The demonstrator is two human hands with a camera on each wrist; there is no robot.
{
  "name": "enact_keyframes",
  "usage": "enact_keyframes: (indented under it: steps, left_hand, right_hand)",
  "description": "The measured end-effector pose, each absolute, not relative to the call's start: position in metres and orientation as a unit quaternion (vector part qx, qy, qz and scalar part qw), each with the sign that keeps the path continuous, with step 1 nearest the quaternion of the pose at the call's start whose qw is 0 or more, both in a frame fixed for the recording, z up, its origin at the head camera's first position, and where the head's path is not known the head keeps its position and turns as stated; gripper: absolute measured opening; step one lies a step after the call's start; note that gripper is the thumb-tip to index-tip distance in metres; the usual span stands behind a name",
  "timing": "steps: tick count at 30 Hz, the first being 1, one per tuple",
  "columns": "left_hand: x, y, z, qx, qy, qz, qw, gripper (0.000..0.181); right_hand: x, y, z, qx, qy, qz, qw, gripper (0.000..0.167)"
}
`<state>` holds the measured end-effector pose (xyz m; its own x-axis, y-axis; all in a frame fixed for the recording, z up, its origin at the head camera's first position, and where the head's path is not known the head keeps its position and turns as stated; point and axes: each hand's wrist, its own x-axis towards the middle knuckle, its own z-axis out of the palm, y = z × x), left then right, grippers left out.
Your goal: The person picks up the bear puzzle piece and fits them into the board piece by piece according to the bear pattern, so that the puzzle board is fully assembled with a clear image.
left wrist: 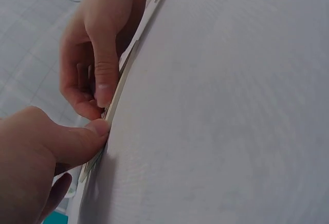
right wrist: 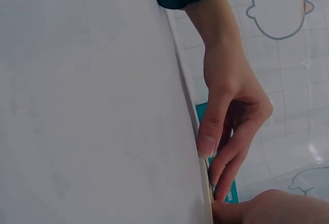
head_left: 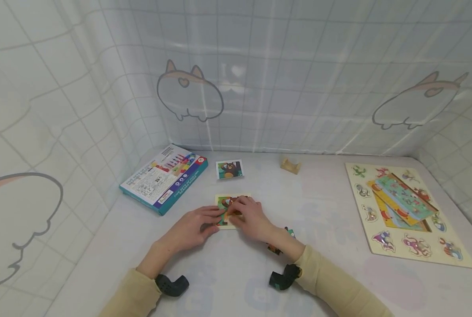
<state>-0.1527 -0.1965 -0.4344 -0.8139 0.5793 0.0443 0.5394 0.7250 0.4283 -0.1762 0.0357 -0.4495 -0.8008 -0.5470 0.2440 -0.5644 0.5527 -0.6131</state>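
Note:
A small picture puzzle board (head_left: 222,200) with a brown bear on green lies flat on the table in front of both hands. My left hand (head_left: 192,229) holds its left side, thumb at the near edge and fingers over the top; the right wrist view shows the left thumb (right wrist: 207,144) against the board's edge. The right hand (head_left: 253,218) bends over the board, thumb and fingertips drawn together in a pinch on a puzzle piece that they mostly hide. Under the right forearm lie loose puzzle pieces (head_left: 274,249), partly covered.
Behind the board stands a bear picture card (head_left: 229,170). A teal-edged box (head_left: 162,180) lies at the left. A small wooden stand (head_left: 290,166) sits farther back. To the right, a large animal board (head_left: 435,256) carries two colourful panels (head_left: 406,198). Tiled-pattern curtain surrounds the table.

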Motion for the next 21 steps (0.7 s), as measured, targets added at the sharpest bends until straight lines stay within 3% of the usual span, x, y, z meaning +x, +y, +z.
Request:
enact_keyframes:
  steps: [13, 21]
  left_hand:
    - [-0.154, -0.194, -0.438, 0.328, 0.913, 0.243, 0.026, 0.033]
    - [-0.154, -0.192, -0.438, 0.318, 0.919, 0.227, 0.058, 0.038]
  right_hand:
    - [-0.185, 0.046, -0.445, 0.341, -0.876, 0.338, 0.045, 0.015]
    - [-0.187, 0.047, -0.447, 0.336, -0.877, 0.340, 0.047, 0.015]
